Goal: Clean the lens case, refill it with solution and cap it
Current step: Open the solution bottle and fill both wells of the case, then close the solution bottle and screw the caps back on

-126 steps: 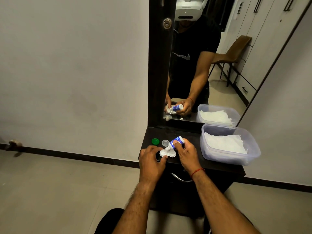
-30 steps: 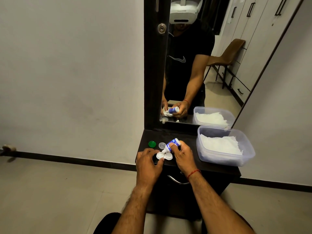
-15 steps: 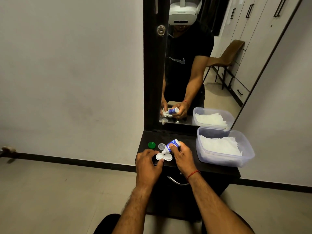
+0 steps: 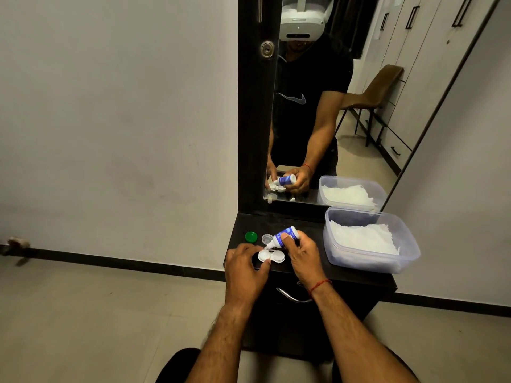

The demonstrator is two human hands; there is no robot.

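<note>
Lens case [image 4: 271, 256], two wells, one bottle [image 4: 284, 237]

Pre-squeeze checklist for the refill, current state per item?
1. Bottle held in right hand, tipped nozzle-down: ok.
2. Nozzle over the lens case: ok.
3. Left hand steadying the case at its left well: ok.
4. Both wells uncapped: ok.
5. Green cap and clear cap within reach on the dresser top: ok.
6. Solution level in wells: cannot tell.

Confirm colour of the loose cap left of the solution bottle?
Green cap, clearest in the head view, left of the clear cap.
</note>
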